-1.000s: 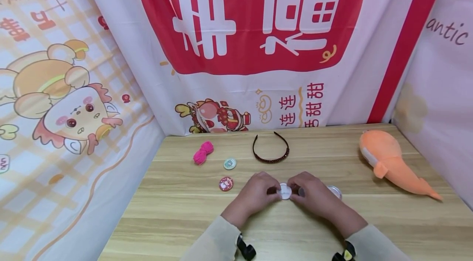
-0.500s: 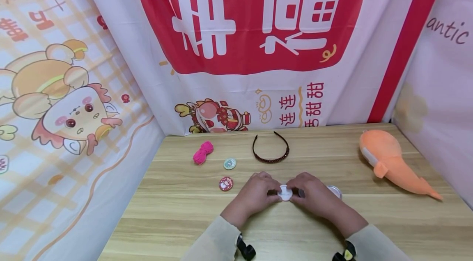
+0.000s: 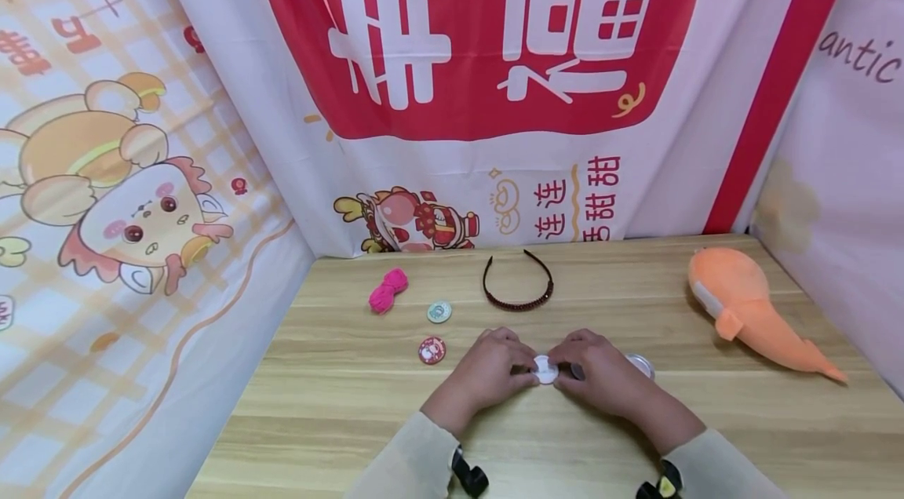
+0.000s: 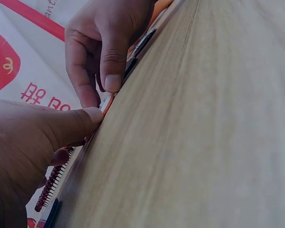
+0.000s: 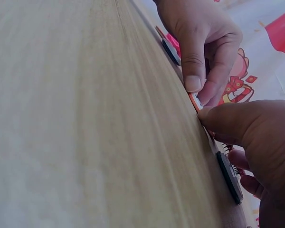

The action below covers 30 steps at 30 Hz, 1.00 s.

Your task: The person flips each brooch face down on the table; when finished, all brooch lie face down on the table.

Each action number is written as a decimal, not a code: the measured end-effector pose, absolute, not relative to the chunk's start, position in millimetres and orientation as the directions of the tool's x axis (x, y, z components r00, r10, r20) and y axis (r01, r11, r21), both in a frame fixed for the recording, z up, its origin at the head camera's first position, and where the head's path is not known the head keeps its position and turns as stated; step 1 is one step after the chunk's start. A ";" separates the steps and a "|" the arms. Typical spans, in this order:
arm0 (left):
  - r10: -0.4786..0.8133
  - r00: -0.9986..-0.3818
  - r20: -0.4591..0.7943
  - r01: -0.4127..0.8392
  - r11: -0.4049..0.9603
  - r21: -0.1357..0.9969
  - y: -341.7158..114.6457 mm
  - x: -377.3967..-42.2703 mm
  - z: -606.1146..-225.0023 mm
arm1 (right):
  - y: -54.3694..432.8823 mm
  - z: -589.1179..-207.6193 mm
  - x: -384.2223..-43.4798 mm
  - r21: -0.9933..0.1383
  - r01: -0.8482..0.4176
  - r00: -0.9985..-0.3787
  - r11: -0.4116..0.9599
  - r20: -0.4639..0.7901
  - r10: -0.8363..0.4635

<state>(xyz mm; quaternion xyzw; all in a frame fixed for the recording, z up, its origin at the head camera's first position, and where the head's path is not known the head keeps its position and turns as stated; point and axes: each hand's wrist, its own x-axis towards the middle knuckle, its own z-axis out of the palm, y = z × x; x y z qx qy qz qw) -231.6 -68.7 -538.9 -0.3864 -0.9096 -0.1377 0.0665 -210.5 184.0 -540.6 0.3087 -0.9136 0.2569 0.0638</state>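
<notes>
White disc (image 3: 544,369) at the desk (image 3: 339,420), its sides covered where the fingers of left hand (image 3: 492,367) and right hand (image 3: 595,369) pinch it; its surface detail is indistinct. The right hand partly hides a dark disc (image 3: 577,371) and a silver-rimmed disc (image 3: 642,366). Beyond lie a headband (image 3: 519,307) and pink yarn (image 3: 388,292).

Sideways 幸福, 连连 and 甜甜 stand on the back cloth (image 3: 466,122), "antic" on the right cloth (image 3: 847,146)

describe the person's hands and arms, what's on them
The left hand and right hand are bare, without gloves. Pale beige sleeves end short of the hands; black gadgets sit at their ends, the right one showing a yellow patch.
</notes>
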 end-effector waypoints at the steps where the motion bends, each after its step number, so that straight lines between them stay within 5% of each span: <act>1: 0.686 -0.691 0.228 0.723 0.662 0.197 -68.8 -231.5 -538.4 | 184.0 -541.0 -210.7 -0.431 -0.597 -0.801 0.676 0.275 -0.532; 16: 0.690 -0.690 0.219 0.724 0.663 0.189 -68.4 -229.6 -538.2 | 184.5 -540.1 -210.9 -0.405 -0.595 -0.802 0.694 0.247 -0.544; 30: 0.588 -0.785 0.193 0.617 0.717 0.324 -95.5 -228.5 -532.4 | 184.3 -538.6 -210.3 -0.401 -0.591 -0.805 0.700 0.242 -0.541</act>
